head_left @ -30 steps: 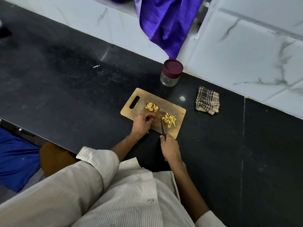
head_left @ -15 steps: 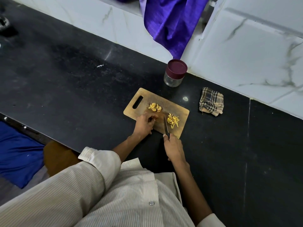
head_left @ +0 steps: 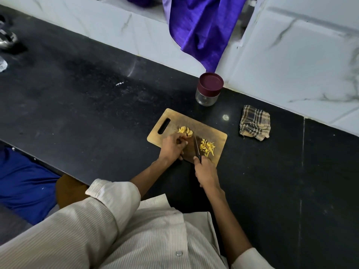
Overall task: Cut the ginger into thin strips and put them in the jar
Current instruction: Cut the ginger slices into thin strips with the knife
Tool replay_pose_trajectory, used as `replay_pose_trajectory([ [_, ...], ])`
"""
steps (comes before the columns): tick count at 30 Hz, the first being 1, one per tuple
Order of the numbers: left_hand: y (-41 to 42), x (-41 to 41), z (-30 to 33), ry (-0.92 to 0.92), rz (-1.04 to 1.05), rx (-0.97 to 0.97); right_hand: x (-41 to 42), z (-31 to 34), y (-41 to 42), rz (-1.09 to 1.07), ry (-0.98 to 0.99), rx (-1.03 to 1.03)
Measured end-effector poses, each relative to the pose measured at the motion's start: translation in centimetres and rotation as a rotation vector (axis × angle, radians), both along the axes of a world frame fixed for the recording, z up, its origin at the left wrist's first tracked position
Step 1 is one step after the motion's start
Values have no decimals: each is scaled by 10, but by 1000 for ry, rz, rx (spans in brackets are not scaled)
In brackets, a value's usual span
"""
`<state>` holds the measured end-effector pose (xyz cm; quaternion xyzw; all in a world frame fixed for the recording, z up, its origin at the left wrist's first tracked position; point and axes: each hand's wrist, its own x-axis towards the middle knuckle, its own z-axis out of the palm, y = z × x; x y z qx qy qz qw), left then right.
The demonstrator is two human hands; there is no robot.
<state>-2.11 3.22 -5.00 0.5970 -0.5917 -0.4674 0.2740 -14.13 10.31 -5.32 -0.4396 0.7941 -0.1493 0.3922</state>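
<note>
Ginger in two lots on the wooden cutting board point(head_left: 208, 131): uncut slices point(head_left: 185, 130) toward the handle-slot end, and cut strips point(head_left: 207, 146) heaped near the opposite end, most strips lying with their long axes running roughly from the near edge toward the far edge. Knife point(head_left: 197, 146) between the two lots, blade pointing away from the person, parallel to the board's short side. Right hand point(head_left: 206, 174) closed around the knife handle at the board's near edge. Left hand point(head_left: 172, 147) with fingers curled, tips pressed down beside the slices; whether a piece is pinned beneath them cannot be told. Board set askew on the black countertop point(head_left: 77, 105), near corner close to the counter's front edge; wide bare counter to the left and right. Glass jar point(head_left: 208, 91) behind the board against the marble wall, maroon lid on, appearing empty. Folded checked cloth point(head_left: 254, 122) to the right of the board, apart from it. Purple fabric point(head_left: 202, 30) hanging above the jar.
</note>
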Motion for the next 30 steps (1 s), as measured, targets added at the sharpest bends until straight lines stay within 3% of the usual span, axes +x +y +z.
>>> replay_pose_trajectory([
  [4, -25, -1, 9, -193, 118, -206, 3, -1, -4, -39, -20, 25],
  [10, -42, -3, 4, -340, 6, -203, 0, -1, -9, -26, -15, 50],
  [20, -45, -1, 5, -249, 91, -90, -1, -4, -10, -24, -18, 71],
  [30, -50, 3, 13, 28, 255, 56, -1, -6, -9, -21, -17, 55],
])
